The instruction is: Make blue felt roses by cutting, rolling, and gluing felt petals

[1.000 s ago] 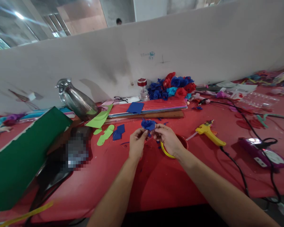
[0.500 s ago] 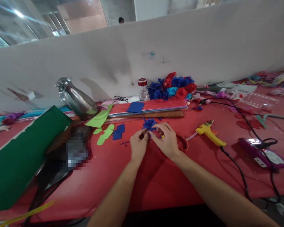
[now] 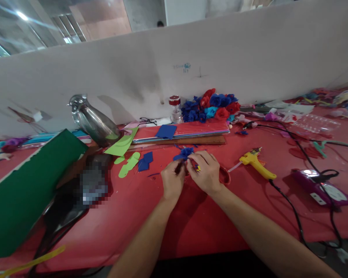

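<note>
Between my fingertips is a blue felt flower point(image 3: 187, 152), its petals pointing away from me. My left hand point(image 3: 173, 179) pinches the near side of the flower from the left. Pressed against it from the right, my right hand point(image 3: 205, 172) has its fingers curled, and a small yellow piece point(image 3: 198, 168) shows beneath them. The flower's base is hidden by the fingers. Scissors with a red handle point(image 3: 225, 175) lie partly under my right hand. Left of my hands are dark blue felt squares point(image 3: 145, 161) and light green felt cutouts point(image 3: 129, 164).
A yellow glue gun point(image 3: 256, 163) lies to the right, its cord running toward a purple power strip point(image 3: 323, 188). Behind are stacked sheets point(image 3: 197, 129), a jar point(image 3: 175, 109) and a heap of red and blue flowers point(image 3: 213, 106). A metal jug point(image 3: 94, 120) and green board point(image 3: 31, 197) stand left.
The blue flower has turned and tipped between my fingers. My left hand has shifted slightly right, and my right hand has closed in around the flower.
</note>
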{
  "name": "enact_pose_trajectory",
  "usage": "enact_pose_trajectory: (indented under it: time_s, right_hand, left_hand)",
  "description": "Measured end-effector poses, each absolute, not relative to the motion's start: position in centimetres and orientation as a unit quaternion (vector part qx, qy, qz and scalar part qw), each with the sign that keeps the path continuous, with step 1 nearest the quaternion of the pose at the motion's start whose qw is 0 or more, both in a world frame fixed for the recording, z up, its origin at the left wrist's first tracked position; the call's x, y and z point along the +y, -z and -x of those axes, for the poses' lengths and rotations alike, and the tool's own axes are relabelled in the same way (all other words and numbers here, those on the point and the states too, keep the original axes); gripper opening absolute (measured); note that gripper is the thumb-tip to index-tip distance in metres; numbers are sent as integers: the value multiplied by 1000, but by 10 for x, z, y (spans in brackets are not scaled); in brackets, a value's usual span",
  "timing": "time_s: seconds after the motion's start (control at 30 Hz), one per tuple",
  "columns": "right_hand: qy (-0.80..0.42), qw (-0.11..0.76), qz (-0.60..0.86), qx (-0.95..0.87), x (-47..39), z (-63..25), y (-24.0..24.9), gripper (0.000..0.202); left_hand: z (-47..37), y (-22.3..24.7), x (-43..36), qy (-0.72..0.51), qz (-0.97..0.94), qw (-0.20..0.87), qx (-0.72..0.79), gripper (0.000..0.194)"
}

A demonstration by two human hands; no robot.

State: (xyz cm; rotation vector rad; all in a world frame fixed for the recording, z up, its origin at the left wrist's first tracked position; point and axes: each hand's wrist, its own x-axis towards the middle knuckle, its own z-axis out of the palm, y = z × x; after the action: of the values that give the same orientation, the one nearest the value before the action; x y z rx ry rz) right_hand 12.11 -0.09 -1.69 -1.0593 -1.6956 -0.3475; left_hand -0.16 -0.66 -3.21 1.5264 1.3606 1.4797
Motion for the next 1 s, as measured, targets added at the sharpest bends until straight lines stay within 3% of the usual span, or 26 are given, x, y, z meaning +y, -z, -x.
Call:
enact_pose_trajectory:
  time_s: [0.2,0.47,0.67,0.8,1.0]
  right_hand:
    - [135,559,380,-725,-5,-122,13,9]
    - [70,599,410,-684,-13,-120,9,19]
    - [88,590,442,-670,-13,-120,4,10]
    - [139,571,420,-692,-11,-122,10,10]
    - [164,536,301,-771,-15,-123,12,34]
  left_hand:
    - [3,30,-6,-576,-569,323,489,17]
    - [4,26,-10,-566,-653,166,476,15]
    - [4,29,-9,-551,-693,87,456,15]
    - [5,29,-9,-548,-678,116,476,14]
    - [3,30,-7,-591,-592,252,486,8]
